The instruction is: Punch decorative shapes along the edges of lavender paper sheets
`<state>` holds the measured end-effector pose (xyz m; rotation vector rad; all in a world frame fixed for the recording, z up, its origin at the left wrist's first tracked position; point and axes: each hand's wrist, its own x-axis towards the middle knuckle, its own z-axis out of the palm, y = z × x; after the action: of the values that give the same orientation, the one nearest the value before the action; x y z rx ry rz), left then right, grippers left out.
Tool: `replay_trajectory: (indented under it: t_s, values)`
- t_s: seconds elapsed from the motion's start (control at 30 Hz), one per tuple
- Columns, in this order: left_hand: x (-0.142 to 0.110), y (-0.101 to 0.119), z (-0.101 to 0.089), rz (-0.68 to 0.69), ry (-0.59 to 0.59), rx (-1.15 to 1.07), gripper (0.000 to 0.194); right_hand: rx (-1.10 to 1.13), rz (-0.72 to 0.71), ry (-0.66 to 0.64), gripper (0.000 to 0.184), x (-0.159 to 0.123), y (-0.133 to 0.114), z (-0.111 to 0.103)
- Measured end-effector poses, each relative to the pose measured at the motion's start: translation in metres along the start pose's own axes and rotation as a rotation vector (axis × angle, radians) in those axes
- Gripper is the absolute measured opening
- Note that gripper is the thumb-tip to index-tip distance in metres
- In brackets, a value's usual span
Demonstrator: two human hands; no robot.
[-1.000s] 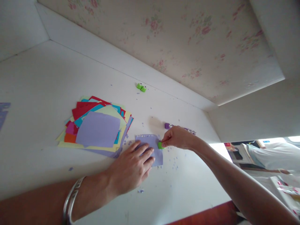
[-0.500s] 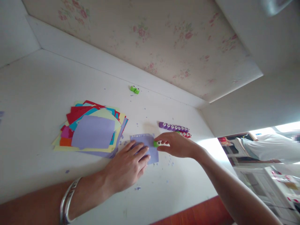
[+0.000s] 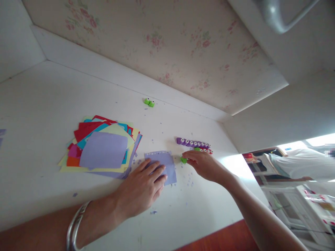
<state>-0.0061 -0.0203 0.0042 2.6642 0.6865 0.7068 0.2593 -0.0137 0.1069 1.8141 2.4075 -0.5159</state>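
Note:
My left hand [image 3: 146, 184] lies flat with its fingers spread on a sheet of purple paper [image 3: 169, 170], holding it against the white table. Small holes run along the paper's upper edge. Just right of the sheet, my right hand [image 3: 206, 164] pinches a small green googly-eyed piece [image 3: 183, 160]; the fingers cover part of it. Above that hand lie a row of purple googly-eyed pieces [image 3: 192, 143] and a shorter red row [image 3: 206, 151] with a green piece [image 3: 196, 149] at its left end.
A fanned stack of coloured paper [image 3: 104, 148] lies to the left. Two green googly-eyed pieces [image 3: 149, 102] sit near the back wall. Purple paper bits [image 3: 154, 212] are scattered about. A floral panel [image 3: 157, 42] slopes above, and a metal handle [image 3: 278, 21] shows at upper right.
My right hand has moved right with the green googly-eyed piece, off the purple paper's edge. My left hand stays on the sheet. The camera view has shifted slightly.

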Motion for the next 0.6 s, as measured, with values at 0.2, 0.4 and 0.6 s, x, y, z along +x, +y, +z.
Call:
replay_trajectory:
  t_s: [0.2,0.4,0.6]
  values:
    - [0.000,0.000,0.003,0.015,0.005,0.041,0.030,-0.090,0.043,0.109,0.028,-0.015,0.006,0.020]
    - [0.001,0.001,0.000,0.008,-0.026,0.049,0.031,-0.143,0.055,0.368,0.033,-0.029,0.014,0.052]
    - [0.004,0.001,-0.008,0.028,-0.064,0.055,0.031,-0.234,0.190,0.571,0.024,-0.025,0.039,0.061]
